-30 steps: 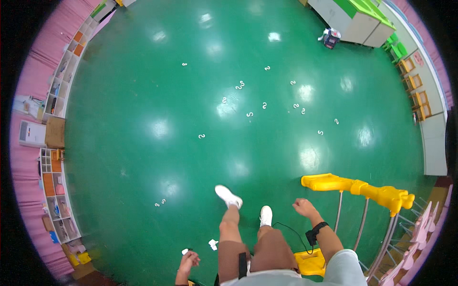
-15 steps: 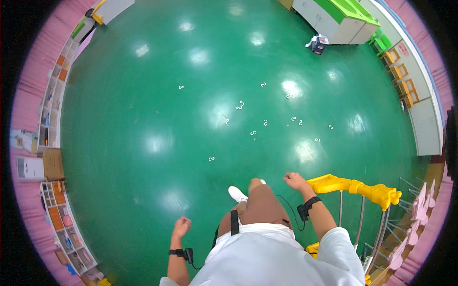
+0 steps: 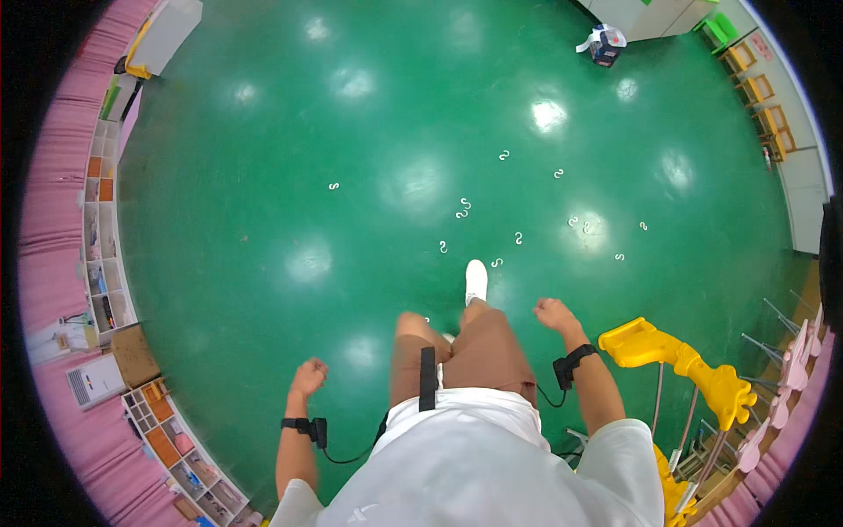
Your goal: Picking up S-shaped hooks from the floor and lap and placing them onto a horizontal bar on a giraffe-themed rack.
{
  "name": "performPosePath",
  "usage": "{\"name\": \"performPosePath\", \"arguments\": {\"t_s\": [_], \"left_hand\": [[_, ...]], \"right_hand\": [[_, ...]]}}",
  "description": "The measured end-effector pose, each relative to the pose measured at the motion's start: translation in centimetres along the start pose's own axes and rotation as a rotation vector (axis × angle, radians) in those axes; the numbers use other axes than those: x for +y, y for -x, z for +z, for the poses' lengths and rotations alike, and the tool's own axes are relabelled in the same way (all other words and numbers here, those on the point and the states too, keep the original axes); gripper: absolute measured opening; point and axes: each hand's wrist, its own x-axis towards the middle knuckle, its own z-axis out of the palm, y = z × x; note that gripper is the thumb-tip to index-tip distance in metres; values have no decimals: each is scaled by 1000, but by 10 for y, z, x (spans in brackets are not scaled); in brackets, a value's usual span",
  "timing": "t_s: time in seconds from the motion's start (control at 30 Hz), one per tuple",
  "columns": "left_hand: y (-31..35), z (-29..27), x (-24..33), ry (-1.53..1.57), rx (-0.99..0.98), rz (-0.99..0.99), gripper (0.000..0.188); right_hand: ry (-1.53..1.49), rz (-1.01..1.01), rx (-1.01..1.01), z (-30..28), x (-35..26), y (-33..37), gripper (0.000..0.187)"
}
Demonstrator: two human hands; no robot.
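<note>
My left hand [image 3: 310, 376] hangs beside my left hip, fingers loosely curled in, with nothing visible in it. In front of my right hip, my right hand [image 3: 553, 314] is closed like a loose fist, and no object shows in it. Both are over the floor and touch nothing. Small white S-shaped hooks [image 3: 518, 238] lie scattered on the green floor ahead, one of them [image 3: 497, 263] just right of my forward white shoe [image 3: 476, 281]. Another shows partly beside my left knee. A black wristband device [image 3: 572, 362] with a cable sits on each forearm.
A yellow plastic play frame [image 3: 676, 356] on metal poles stands close to my right arm. Pink chairs [image 3: 781, 404] are behind it. Low shelves [image 3: 180, 448] and a cardboard box [image 3: 134, 356] line the left wall. A dark box with a white bag [image 3: 606, 48] stands far right, near small wooden chairs [image 3: 773, 123].
I have stepped forward over the floor, and the hooks now appear nearer my feet. My other foot leads. Both hands have swung slightly with the stride; neither has picked anything up.
</note>
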Motion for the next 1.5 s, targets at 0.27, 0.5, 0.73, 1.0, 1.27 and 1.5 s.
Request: {"name": "performPosePath", "arguments": {"t_s": [0.27, 0.5, 0.73, 1.0, 1.27, 1.5], "left_hand": [[-198, -151, 114, -257, 101, 124, 26], [-490, -186, 153, -326, 44, 94, 22], [-786, -151, 120, -554, 208, 128, 48], [-1042, -113, 76, -644, 304, 341, 86], [-1064, -47, 152, -870, 466, 191, 67], [-1075, -12, 181, -786, 656, 471, 48]], "right_hand": [[316, -33, -2, -38, -70, -122, 29], [506, -67, 13, 13, -90, -255, 41], [534, -262, 142, 103, -89, -492, 80], [629, -139, 44, 155, -71, -720, 86], [560, -198, 324, 189, -58, -711, 58], [291, -258, 75, 160, -47, -713, 73]]}}
